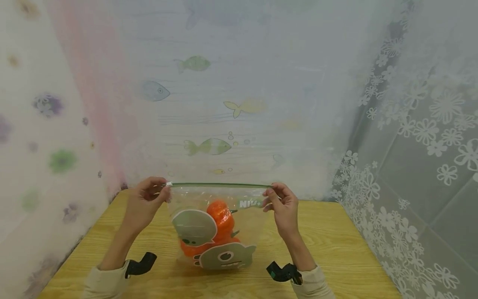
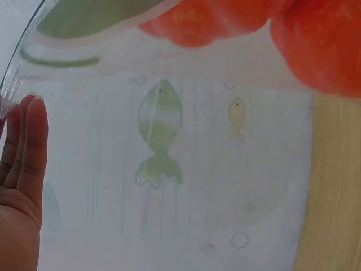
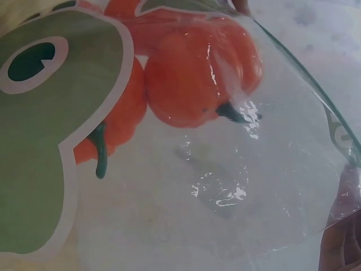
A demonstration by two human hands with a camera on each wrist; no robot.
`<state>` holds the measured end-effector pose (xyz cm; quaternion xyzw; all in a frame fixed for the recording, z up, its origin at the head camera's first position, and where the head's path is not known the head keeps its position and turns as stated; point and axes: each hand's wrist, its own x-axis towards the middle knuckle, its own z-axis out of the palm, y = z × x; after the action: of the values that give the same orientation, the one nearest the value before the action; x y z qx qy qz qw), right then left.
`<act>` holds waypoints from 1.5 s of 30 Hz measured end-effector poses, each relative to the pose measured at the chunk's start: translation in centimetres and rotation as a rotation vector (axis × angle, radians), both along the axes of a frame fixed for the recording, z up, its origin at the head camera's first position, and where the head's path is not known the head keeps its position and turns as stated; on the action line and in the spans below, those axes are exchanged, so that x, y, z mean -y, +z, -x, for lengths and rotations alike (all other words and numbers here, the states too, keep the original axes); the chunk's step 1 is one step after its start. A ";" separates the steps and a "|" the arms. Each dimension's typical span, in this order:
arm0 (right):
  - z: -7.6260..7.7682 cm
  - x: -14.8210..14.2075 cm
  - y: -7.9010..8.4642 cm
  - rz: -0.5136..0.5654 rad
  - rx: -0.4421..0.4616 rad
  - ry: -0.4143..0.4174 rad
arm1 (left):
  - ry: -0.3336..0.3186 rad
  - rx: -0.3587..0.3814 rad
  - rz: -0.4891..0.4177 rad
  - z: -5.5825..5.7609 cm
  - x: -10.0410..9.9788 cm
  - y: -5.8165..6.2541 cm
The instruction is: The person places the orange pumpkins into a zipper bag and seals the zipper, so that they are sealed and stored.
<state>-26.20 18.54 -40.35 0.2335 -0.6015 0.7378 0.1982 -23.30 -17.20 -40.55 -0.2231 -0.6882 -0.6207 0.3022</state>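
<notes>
A clear zip bag (image 1: 194, 226) with green cartoon prints stands upright over the table. Its green zip strip (image 1: 220, 184) is stretched straight across the top, with a small white slider (image 1: 169, 183) at the left end. Thumb and fingers of my left hand (image 1: 143, 203) pinch that left corner by the slider. At the opposite top corner, my right hand (image 1: 285, 211) pinches the bag's edge. Inside lie several orange pumpkins (image 1: 224, 220) with green stems, partly hidden behind the prints. One pumpkin (image 3: 192, 79) shows up close through the plastic in the right wrist view.
The wood-grain table (image 1: 321, 236) extends around the bag. Behind it hangs a pale sheet with fish drawings (image 1: 214, 146). A flower-patterned sheet (image 1: 425, 128) borders the right side, and another with blurred flowers (image 1: 62, 161) the left. Black wrist mounts (image 1: 142, 264) sit at both sleeves.
</notes>
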 end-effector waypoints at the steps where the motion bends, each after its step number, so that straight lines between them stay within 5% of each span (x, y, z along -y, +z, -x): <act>1: -0.1 -0.1 0.0 0.000 0.002 -0.003 | -0.005 0.012 -0.033 -0.1 -0.4 -0.2; 8: -0.3 -0.4 -0.1 0.004 -0.008 0.014 | -0.139 0.097 -0.338 -1.1 -2.4 -1.0; 15: -0.8 -1.0 0.5 -0.012 -0.012 0.010 | -0.084 0.187 -0.362 -1.9 -3.4 -1.0; 24: -1.7 -2.9 2.7 -0.065 -0.080 0.025 | -0.022 0.252 -0.348 -2.6 -4.7 0.8; 33: 0.4 -4.4 0.4 -0.157 0.145 0.007 | 0.010 0.578 -0.248 -0.5 -5.7 -0.9; 45: 5.2 -5.1 -1.8 -0.237 0.225 0.071 | -0.021 0.721 -0.188 3.6 -6.1 -2.4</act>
<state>-31.39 23.66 -42.18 0.1923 -0.6940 0.6898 0.0745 -26.89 -11.06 -42.93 0.0314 -0.6882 -0.7229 0.0530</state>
